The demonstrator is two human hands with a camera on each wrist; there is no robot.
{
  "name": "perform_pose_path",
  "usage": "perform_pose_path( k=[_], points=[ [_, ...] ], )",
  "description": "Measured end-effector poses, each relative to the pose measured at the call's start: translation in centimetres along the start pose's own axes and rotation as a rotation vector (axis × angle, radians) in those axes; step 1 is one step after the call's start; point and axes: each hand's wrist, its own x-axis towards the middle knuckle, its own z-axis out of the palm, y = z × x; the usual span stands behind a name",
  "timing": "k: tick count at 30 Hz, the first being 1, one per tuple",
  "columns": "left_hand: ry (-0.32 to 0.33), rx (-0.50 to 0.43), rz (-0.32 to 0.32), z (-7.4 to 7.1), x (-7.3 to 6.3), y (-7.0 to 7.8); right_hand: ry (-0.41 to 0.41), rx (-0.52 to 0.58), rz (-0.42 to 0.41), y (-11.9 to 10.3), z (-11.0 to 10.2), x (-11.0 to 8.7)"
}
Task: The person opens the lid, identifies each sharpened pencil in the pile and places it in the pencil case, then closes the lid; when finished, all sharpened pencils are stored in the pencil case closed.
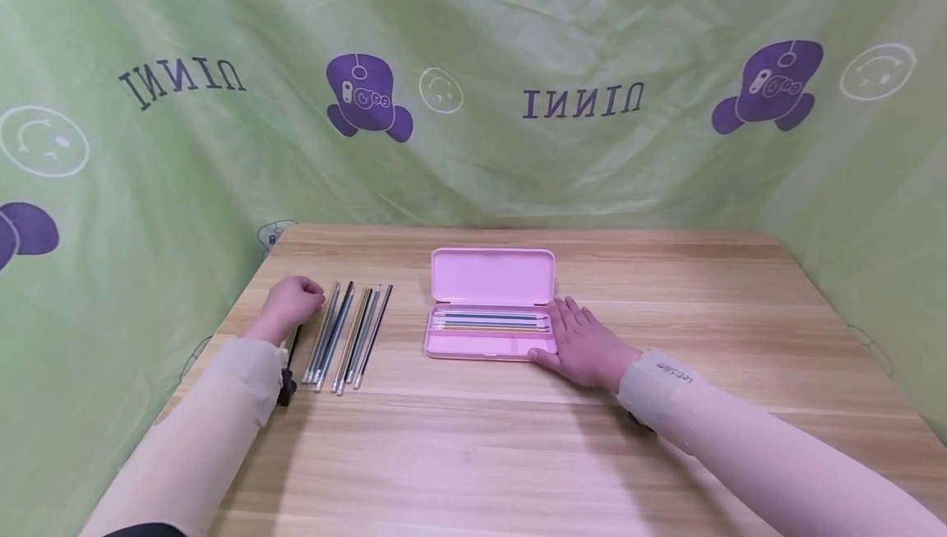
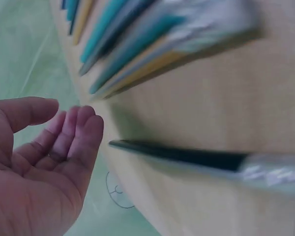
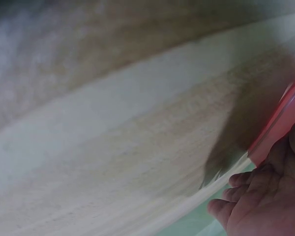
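On the left of the table in the head view, several pencils [image 1: 360, 335] lie roughly side by side. My left hand [image 1: 292, 300] is at their left edge, fingers loosely bent. In the left wrist view its thumb and fingers [image 2: 91, 132] stand apart with nothing between them. A single dark pencil [image 2: 187, 156] lies apart from the others, near those fingertips. The pink pencil case [image 1: 491, 274] sits mid-table with its lid up, and a few pencils [image 1: 488, 327] lie in its rear compartment. With fingers extended, my right hand [image 1: 588, 348] rests against the case's right side.
Wooden table [image 1: 473, 455] extends in front of the case and to its right. A green printed curtain [image 1: 488, 167] hangs behind the table and along both sides. The case's front tray [image 1: 466, 344] has a small divider toward its right end.
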Motion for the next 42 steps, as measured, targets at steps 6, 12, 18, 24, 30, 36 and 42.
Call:
perform_pose_path(
  k=[6, 12, 18, 24, 30, 36, 42],
  points=[
    [0.015, 0.172, 0.027, 1.0, -0.1, -0.3, 0.005, 0.005, 0.006, 0.1, 0.1, 0.2],
    [0.0, 0.23, 0.019, 1.5, 0.1, -0.2, 0.0, 0.008, -0.002, 0.0, 0.1, 0.2],
    [-0.002, 0.255, 0.027, 1.5, 0.2, -0.2, 0.004, 0.015, -0.001, 0.0, 0.1, 0.1],
    [0.006, 0.23, -0.035, 1.8, 0.1, 0.2, 0.015, 0.023, 0.0, 0.0, 0.2, 0.1],
    [0.012, 0.197, -0.049, 1.9, 0.1, -0.2, 0.009, 0.019, -0.005, -0.1, 0.4, 0.1],
    [0.021, 0.132, -0.046, 1.0, 0.2, -0.4, 0.002, 0.025, -0.007, -0.2, 0.4, 0.1],
    [-0.001, -0.253, -0.064, 0.3, 1.1, 1.9, 0.003, 0.02, 0.001, -0.2, 0.2, 0.0]
  ],
)
